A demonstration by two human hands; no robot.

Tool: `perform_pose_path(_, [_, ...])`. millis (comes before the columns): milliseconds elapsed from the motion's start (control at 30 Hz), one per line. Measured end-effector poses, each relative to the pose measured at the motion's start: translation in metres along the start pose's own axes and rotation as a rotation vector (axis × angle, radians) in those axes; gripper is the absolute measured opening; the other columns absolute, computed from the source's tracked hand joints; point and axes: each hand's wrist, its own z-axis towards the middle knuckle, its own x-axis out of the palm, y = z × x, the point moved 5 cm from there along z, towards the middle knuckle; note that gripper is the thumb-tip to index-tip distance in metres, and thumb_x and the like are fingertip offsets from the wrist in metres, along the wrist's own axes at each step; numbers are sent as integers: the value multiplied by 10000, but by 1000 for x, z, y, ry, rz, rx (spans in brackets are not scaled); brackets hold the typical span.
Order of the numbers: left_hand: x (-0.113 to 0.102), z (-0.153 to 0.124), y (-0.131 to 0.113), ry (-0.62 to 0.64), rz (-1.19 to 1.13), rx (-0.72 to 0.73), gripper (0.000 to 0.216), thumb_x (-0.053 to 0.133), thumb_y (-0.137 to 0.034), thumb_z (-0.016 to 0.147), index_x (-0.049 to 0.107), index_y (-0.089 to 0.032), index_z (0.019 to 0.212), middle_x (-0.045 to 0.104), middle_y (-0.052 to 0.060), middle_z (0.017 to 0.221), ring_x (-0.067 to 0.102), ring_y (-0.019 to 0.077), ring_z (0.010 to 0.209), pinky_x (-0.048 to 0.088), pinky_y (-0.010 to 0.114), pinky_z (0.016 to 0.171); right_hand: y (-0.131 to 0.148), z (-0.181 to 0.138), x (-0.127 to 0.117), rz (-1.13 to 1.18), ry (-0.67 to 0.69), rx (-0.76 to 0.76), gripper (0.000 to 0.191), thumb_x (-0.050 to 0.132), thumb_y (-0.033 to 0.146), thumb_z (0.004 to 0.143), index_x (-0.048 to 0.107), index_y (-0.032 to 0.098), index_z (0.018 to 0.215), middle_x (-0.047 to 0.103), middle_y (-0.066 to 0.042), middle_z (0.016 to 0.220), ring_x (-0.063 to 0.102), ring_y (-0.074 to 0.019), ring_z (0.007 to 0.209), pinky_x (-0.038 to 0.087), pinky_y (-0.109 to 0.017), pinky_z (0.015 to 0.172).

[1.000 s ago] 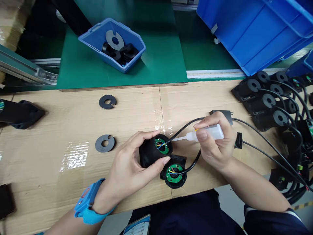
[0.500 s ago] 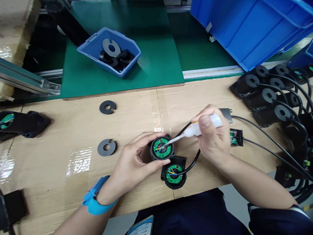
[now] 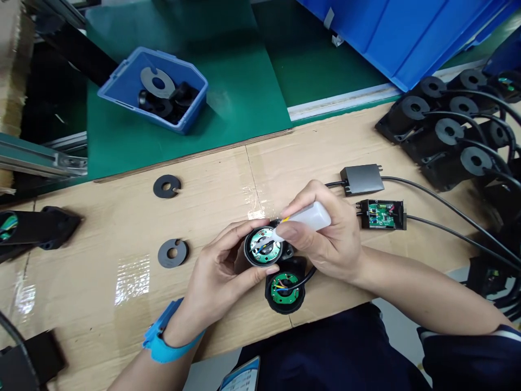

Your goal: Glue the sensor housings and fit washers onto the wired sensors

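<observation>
My left hand (image 3: 215, 279) is closed round a black round housing (image 3: 264, 251) whose open end shows a green circuit board with coloured wires. My right hand (image 3: 325, 239) grips a small white squeeze bottle (image 3: 307, 218), its thin nozzle pointing down onto the board. A second black housing (image 3: 285, 292) with a green board lies just below, at the cardboard's near edge, with a black cable running from it. A blue wrist strap (image 3: 165, 339) is on my left wrist.
Two grey slotted washers (image 3: 166, 186) (image 3: 173, 253) lie on the cardboard to the left. A small blue bin (image 3: 122, 87) of washers and black parts sits on the green mat. Several black housings with cables (image 3: 443, 133) crowd the right, beside a grey box (image 3: 362, 179) and an open module (image 3: 382, 214).
The bottle has swung in from the right and its nozzle now sits over the board. My left hand has turned the housing so that its open end faces up. The view shifted left.
</observation>
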Motion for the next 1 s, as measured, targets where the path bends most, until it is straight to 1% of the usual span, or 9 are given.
perform_pose_path(267, [-1,-2,5,8,14,-19,634,912,-276,765,668,-399,1336,683,-6,1328,625,244,1290,524,382,1143,-1,1,-1,1,-20,8,205,818,278,904,631,208,854,572,89,683,522,-50,547,425,-180,490])
perform_pose_path(467, [-2,-4,4,12,-7,32,676,906,-263,772,637,-453,1362,666,-37,1352,613,217,1309,525,355,1143,-2,1,-3,-2,-62,43,216,801,311,916,626,215,835,564,85,671,516,-60,554,431,-193,509])
perform_pose_path(567, [-3,1,7,12,53,22,648,899,-287,783,644,-411,1366,660,-1,1363,615,241,1308,514,395,1159,-10,3,-10,8,-121,139,268,748,410,952,616,221,817,597,64,693,539,-72,584,439,-207,533])
perform_pose_path(633, [-5,6,7,11,85,26,612,885,-318,801,649,-373,1363,654,29,1382,611,264,1321,502,432,1172,-20,6,-18,65,-213,241,345,721,511,952,606,222,802,595,59,672,520,-71,554,412,-209,505])
perform_pose_path(733, [-7,11,3,64,128,33,605,844,-386,844,610,-345,1401,626,52,1445,585,284,1371,483,462,1190,-36,10,-30,212,-331,398,418,777,615,859,639,222,829,604,57,641,475,-66,493,370,-207,453])
perform_pose_path(800, [-16,10,-4,93,226,51,708,815,-443,864,509,-348,1496,568,65,1526,551,297,1414,470,481,1201,-41,15,-36,271,-334,452,450,838,629,773,693,225,909,668,32,709,531,-80,540,421,-212,484])
perform_pose_path(833, [-24,7,-10,67,300,74,740,791,-467,880,460,-347,1531,536,72,1560,536,305,1429,472,492,1196,-42,18,-38,277,-321,465,469,863,617,739,715,230,958,705,13,778,581,-95,602,466,-220,531])
perform_pose_path(900, [-49,-4,-21,-84,466,156,669,727,-487,923,462,-323,1515,538,86,1550,532,320,1427,486,510,1168,-41,26,-43,259,-290,463,489,885,577,712,735,247,1041,752,-20,944,661,-128,769,535,-247,657])
perform_pose_path(1000, [-91,-30,-30,-375,704,251,350,633,-482,973,626,-272,1254,676,85,1320,622,324,1299,527,494,1084,-42,49,-46,116,-189,400,456,840,545,770,718,268,1111,751,-47,1155,689,-177,993,564,-312,823])
